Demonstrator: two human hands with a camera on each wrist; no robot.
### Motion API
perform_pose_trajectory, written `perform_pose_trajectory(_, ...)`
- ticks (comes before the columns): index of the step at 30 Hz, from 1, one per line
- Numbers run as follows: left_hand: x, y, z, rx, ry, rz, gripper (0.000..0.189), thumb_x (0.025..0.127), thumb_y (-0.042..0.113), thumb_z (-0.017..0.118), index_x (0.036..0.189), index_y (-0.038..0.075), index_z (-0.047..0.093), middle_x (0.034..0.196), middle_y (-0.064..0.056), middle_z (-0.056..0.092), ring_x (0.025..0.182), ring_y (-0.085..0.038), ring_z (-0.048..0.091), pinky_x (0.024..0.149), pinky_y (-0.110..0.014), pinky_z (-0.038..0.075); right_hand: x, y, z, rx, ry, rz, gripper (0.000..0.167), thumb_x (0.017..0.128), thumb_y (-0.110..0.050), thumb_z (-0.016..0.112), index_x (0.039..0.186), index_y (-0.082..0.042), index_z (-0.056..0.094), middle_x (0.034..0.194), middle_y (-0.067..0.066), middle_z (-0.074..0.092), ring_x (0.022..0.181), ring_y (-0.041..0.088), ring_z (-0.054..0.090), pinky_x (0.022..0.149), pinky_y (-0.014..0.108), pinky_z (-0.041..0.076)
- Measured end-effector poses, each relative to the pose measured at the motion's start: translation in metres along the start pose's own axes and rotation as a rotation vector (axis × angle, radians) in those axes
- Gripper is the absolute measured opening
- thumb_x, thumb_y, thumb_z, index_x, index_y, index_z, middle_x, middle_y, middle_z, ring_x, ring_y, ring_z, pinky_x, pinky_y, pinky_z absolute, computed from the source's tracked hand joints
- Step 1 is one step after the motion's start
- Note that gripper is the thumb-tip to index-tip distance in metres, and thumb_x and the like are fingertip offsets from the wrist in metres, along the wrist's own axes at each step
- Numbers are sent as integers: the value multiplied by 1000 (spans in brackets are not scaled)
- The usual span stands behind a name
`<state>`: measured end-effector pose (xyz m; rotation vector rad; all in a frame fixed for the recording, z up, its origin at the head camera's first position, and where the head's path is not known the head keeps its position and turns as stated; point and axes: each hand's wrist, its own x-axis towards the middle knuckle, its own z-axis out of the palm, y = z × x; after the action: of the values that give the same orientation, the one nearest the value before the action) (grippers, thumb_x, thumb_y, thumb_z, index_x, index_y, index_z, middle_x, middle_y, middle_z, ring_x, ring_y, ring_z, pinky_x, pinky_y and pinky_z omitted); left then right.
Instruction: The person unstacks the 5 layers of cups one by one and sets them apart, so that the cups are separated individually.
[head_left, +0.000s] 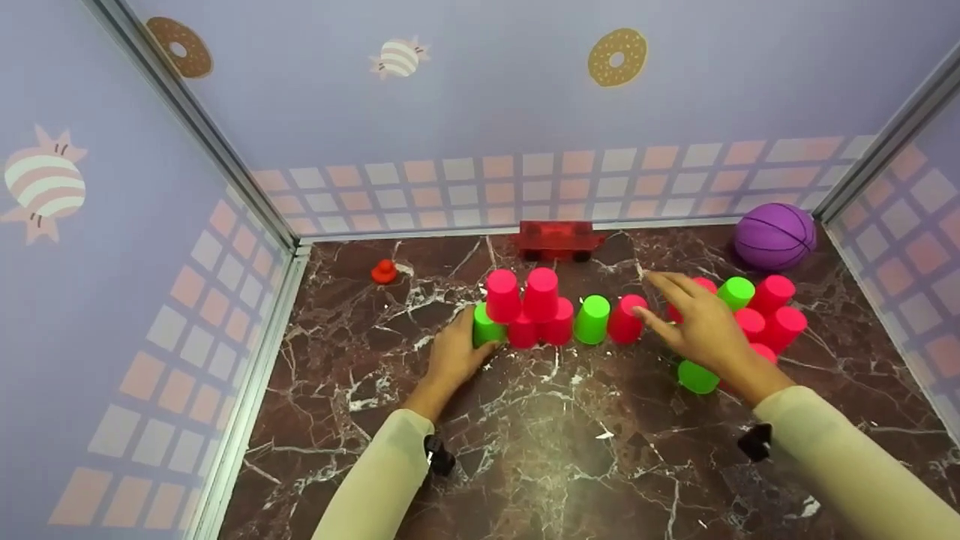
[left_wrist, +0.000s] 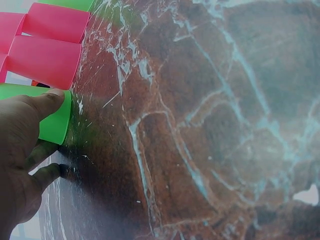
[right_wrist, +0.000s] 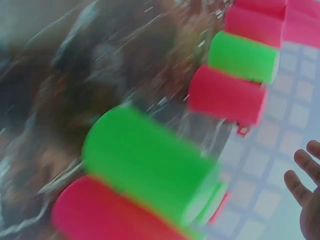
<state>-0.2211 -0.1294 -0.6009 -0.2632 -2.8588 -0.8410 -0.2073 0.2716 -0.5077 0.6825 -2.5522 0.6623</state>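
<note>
My left hand (head_left: 454, 352) grips an upside-down green cup (head_left: 487, 327) at the left end of a row, with the thumb across its near side in the left wrist view. Beside it stand two pink cups (head_left: 559, 322), and two more pink cups (head_left: 541, 292) rest on top as a second layer. Further right in the row are a green cup (head_left: 592, 320) and a pink cup (head_left: 627, 330). My right hand (head_left: 709, 330) holds nothing; its fingers are spread between that pink cup and a cluster of cups, its thumb overlapping the pink cup in the head view.
Several pink cups (head_left: 785, 328) and green cups (head_left: 697, 377) make up the cluster at right. Behind stand a red toy cart (head_left: 555, 238), a purple ball (head_left: 774, 236) and a small red duck (head_left: 384, 271). Patterned walls (head_left: 487, 112) enclose the dark marbled surface (head_left: 547, 450).
</note>
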Motion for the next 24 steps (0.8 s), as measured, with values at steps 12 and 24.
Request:
perform_pose_trajectory(12, 15, -53, 51, 26, 56, 52, 77, 89, 46, 91, 148, 12, 55, 127, -12, 76, 103, -37, 78, 85, -57, 63, 42, -44, 42, 81, -60, -40, 68, 98, -35, 86, 155, -9, 63, 147, 21, 68, 131, 45, 70, 106, 64, 59)
perform_pose_trajectory(24, 11, -39, 36, -14, 44, 28, 74, 91, 42, 90, 149, 11, 56, 129, -15, 76, 105, -40, 78, 88, -59, 62, 65, -72, 67, 135, -112, -62, 72, 101, -37, 82, 162, -9, 55, 153, 19, 64, 133, 44, 69, 109, 63, 57)
